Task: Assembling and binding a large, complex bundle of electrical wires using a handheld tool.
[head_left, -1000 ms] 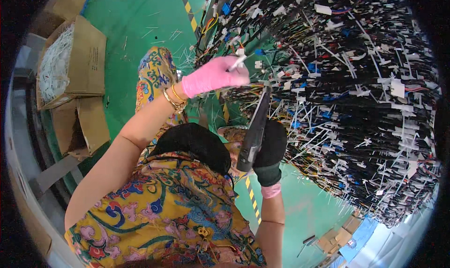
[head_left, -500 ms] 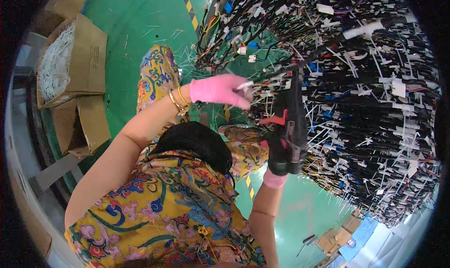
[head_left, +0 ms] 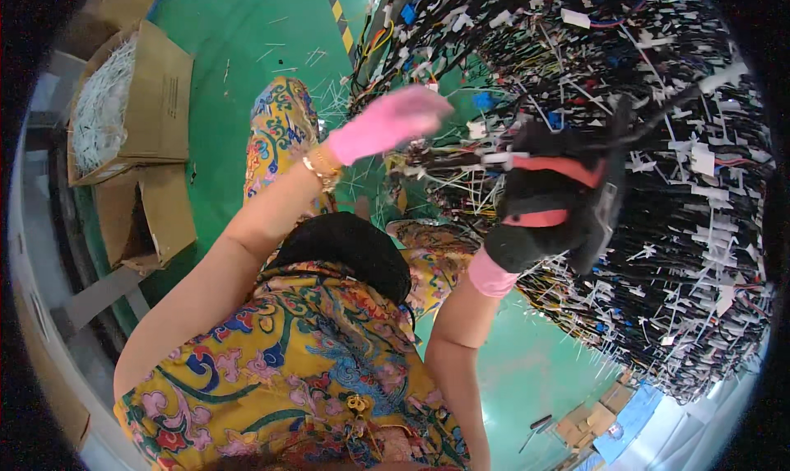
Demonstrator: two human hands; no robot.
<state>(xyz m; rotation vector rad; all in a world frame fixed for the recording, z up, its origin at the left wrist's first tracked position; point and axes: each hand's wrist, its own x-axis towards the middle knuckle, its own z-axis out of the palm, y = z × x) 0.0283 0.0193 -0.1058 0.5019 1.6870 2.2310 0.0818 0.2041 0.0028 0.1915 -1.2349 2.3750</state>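
A cardboard box is filled with pale strips beside an open carton, the green floor is marked with striped tape, and what seems flattened cardboard is seen lower right.

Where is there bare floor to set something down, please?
The barest patch is the green floor between the bare right forearm and the brown cardboard pieces. Another, with few stray bits, lies between the open brown cardboard box of white strips and the yellow floral trouser leg. Crowded: the dense mass of black cables with white connectors.
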